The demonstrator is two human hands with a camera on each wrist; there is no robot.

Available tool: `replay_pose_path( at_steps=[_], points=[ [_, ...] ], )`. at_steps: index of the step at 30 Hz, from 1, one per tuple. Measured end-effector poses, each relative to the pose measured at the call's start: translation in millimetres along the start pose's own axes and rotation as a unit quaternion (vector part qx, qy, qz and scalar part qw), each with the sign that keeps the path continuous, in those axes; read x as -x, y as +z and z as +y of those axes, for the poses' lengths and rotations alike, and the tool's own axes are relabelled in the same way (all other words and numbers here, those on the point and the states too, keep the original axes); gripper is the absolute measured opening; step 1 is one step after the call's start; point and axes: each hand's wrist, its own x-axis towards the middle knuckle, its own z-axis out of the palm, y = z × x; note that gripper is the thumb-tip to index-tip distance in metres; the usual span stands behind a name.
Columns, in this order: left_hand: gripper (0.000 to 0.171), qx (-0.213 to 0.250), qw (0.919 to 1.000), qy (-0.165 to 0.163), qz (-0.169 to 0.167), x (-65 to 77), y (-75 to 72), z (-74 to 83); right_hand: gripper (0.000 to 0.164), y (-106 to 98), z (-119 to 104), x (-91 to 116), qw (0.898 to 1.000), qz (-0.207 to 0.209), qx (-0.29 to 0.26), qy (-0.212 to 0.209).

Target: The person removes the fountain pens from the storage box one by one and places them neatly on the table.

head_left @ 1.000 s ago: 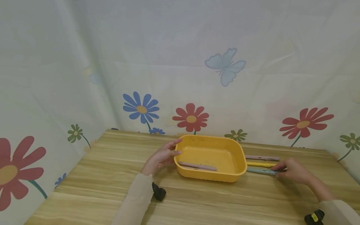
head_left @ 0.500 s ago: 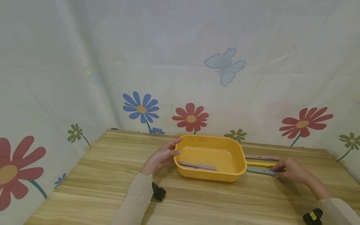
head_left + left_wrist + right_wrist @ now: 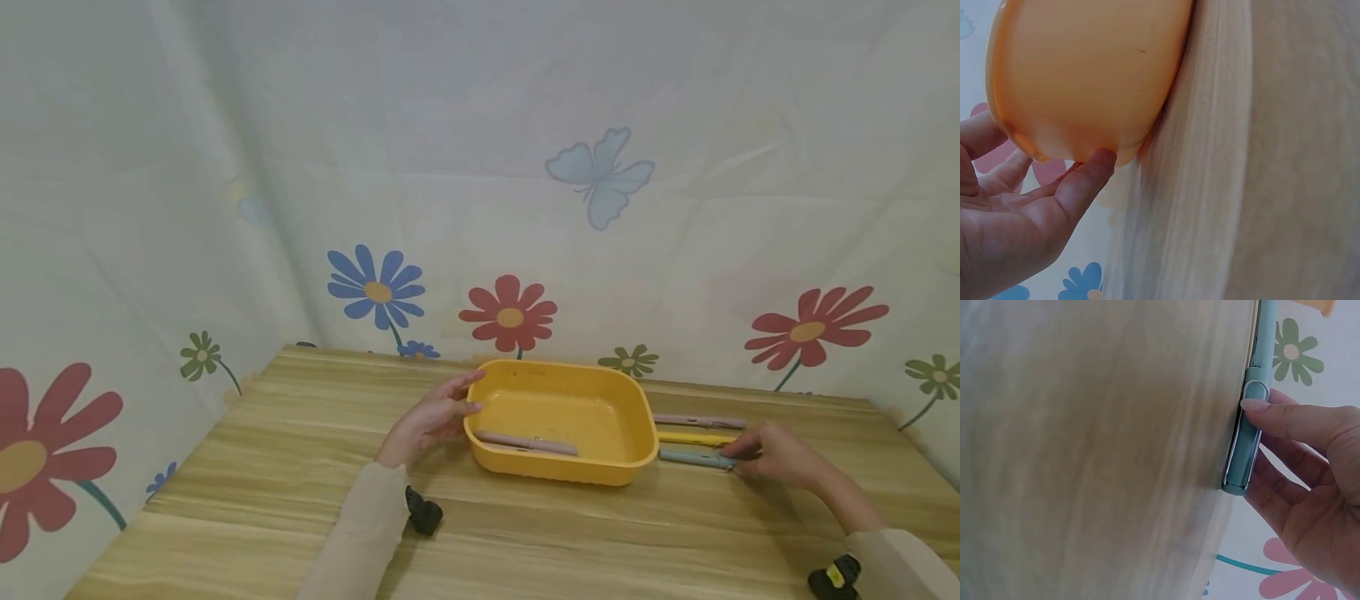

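Observation:
A yellow plastic basket [image 3: 555, 475] stands on the table. My left hand [image 3: 431, 421] holds its left end, the fingers at the rim; in the left wrist view the thumb [image 3: 1091, 181] touches the outer wall near the base. A pale pink pen [image 3: 532, 443] lies inside along the near wall, possibly with another under it. To the right, my right hand [image 3: 783, 458] pinches the capped end of a light blue-green pen [image 3: 686, 457] lying on the table. The right wrist view shows the thumb on this pen's cap [image 3: 1249, 431], beside the metal clip.
Just behind the blue-green pen lie a yellow pen [image 3: 693, 438] and a pinkish pen [image 3: 701, 422], roughly parallel, right of the basket. The wood-grain table [image 3: 525, 542] reaches back to a flower-printed cloth [image 3: 450, 208]. Black wrist cameras sit on both forearms.
My right forearm has shifted very slightly and the blue-green pen has barely moved rightward. The left hand and basket stay in place.

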Motion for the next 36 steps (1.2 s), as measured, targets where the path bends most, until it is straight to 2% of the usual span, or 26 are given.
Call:
replay_pose_path(
  at_steps=[6, 11, 17, 24, 36],
  points=[
    [0.057, -0.003, 1.0, -0.002, 0.001, 0.9, 1.1, -0.1, 0.017, -2, 5, 4, 0.999, 0.01, -0.035, -0.004],
    [0.057, -0.002, 1.0, -0.002, 0.002, 0.7, 1.3, -0.3, 0.019, -9, 1, 8, 0.998, 0.037, -0.054, -0.003],
    [0.058, 0.009, 0.9999, 0.006, -0.008, 0.2, 1.0, -1.1, 0.027, -17, -16, 8, 0.995, 0.068, -0.065, 0.018],
    [0.058, 0.003, 1.0, 0.003, -0.002, -0.4, 1.1, -1.1, 0.033, -25, -39, 2, 0.992, 0.074, -0.092, 0.041],
    [0.058, 0.012, 0.9999, 0.002, 0.005, -1.3, 1.3, -0.5, 0.033, -28, -75, -16, 0.99, 0.059, -0.131, 0.008]
  ],
)
